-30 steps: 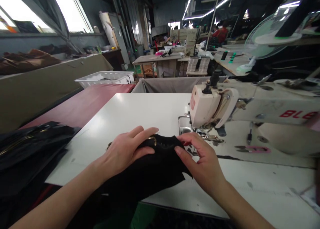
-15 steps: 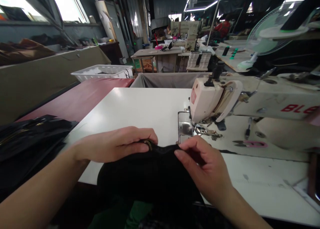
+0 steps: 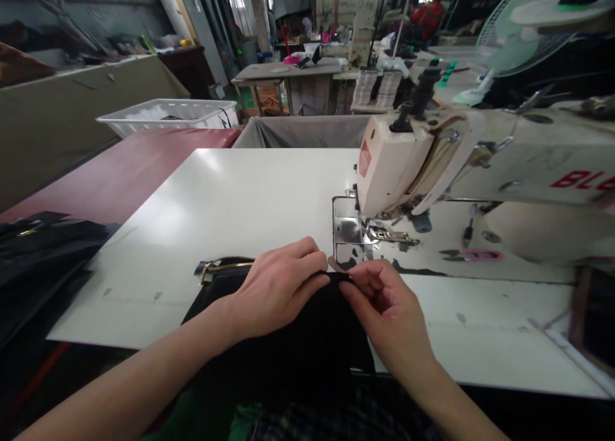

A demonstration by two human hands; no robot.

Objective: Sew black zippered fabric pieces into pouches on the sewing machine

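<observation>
A black fabric piece (image 3: 288, 338) hangs over the front edge of the white table, with a gold zipper (image 3: 225, 265) along its upper left edge. My left hand (image 3: 288, 281) pinches the top edge of the fabric near its middle. Close by on the right, my right hand (image 3: 384, 300) grips the upper right corner between thumb and fingers. Both hands are just in front of the sewing machine (image 3: 394, 165), and the fabric lies apart from its presser foot (image 3: 389, 234).
Pink-handled thread snips (image 3: 473, 255) and a small screwdriver (image 3: 469, 226) lie on the machine bed. Black material (image 3: 43, 281) is piled at left on a red surface (image 3: 125, 165). Behind stand a white plastic basket (image 3: 168, 114) and a green fan (image 3: 514, 37).
My left hand has slid right along the fabric's edge, closer to my right hand. The gold zipper now shows on the left, lying on the table. The view has tilted down.
</observation>
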